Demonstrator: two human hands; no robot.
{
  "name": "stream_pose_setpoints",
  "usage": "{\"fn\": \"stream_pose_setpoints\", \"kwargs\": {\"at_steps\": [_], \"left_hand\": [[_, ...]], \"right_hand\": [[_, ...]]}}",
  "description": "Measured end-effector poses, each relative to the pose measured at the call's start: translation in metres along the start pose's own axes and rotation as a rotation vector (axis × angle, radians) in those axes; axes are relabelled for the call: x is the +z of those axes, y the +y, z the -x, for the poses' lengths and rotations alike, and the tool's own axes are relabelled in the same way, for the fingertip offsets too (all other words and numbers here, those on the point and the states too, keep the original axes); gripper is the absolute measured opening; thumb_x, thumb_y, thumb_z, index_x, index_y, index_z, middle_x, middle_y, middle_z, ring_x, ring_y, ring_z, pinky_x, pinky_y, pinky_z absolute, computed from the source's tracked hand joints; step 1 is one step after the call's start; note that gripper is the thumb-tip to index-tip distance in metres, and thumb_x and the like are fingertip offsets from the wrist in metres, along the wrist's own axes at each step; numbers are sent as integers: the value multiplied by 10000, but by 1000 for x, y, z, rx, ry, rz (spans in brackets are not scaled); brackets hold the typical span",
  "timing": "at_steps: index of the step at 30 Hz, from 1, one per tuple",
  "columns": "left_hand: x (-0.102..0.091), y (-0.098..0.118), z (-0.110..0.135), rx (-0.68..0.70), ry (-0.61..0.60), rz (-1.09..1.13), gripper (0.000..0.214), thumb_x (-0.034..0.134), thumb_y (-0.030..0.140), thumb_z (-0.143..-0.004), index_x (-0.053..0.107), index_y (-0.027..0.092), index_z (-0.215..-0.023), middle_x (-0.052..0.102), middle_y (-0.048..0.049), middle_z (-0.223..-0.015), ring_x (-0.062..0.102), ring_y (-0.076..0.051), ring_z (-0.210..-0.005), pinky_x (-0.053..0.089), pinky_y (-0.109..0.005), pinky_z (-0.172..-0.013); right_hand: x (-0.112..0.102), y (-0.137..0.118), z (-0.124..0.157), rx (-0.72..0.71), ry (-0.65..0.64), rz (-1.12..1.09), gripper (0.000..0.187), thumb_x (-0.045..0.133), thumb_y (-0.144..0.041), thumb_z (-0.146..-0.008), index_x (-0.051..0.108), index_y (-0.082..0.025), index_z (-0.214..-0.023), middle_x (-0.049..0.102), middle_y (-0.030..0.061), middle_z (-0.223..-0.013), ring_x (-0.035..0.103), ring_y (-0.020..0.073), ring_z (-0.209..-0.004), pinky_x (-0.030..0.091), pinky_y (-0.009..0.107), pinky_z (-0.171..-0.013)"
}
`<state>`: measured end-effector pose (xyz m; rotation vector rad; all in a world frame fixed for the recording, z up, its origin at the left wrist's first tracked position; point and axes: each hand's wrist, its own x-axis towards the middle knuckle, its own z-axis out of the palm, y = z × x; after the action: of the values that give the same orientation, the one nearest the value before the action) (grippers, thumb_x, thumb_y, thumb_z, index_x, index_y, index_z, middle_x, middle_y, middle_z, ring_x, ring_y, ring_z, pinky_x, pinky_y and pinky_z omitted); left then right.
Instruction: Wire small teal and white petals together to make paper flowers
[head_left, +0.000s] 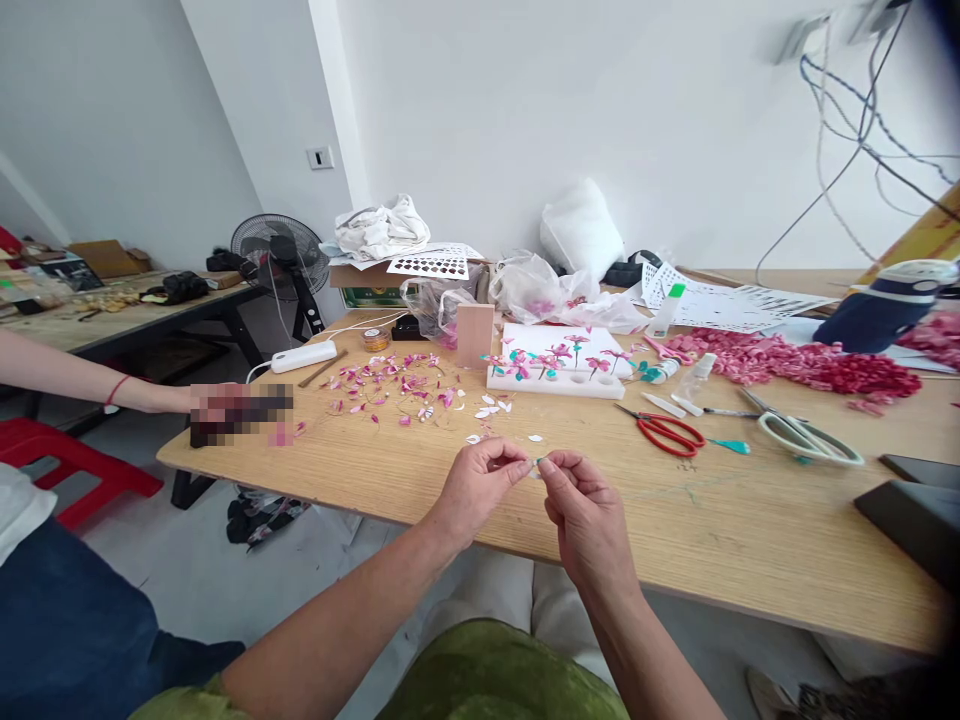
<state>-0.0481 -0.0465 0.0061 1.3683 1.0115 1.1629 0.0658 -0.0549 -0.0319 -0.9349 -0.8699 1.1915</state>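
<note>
My left hand (484, 485) and my right hand (589, 505) meet above the table's front edge, fingertips almost touching. Both are closed in a pinch on a small white and teal piece (535, 466), mostly hidden by the fingers. Just beyond them lie loose white petals (491, 408). Pink petals and bits (409, 385) are scattered to the left. Farther back, several pink and teal flowers on thin stems (559, 355) stand in a white foam block (555, 385).
Red-handled scissors (667, 432), white-handled scissors (806, 438) and a small clear bottle (697, 380) lie to the right. Behind them is a heap of pink material (795, 358). A co-worker's arm (127, 388) reaches in at the left. A dark blue flask (877, 310) stands back right.
</note>
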Motion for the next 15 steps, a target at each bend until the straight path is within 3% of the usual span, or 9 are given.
{"fn": "stream_pose_setpoints", "kwargs": {"at_steps": [15], "left_hand": [[2, 5, 1, -40, 42, -71, 94, 591, 220, -651, 624, 136, -626, 588, 7, -626, 503, -113, -663, 387, -225, -679]], "right_hand": [[0, -2, 2, 4, -1, -11, 196, 631, -330, -691, 514, -176, -724, 326, -84, -502, 203, 35, -421, 128, 185, -393]]}}
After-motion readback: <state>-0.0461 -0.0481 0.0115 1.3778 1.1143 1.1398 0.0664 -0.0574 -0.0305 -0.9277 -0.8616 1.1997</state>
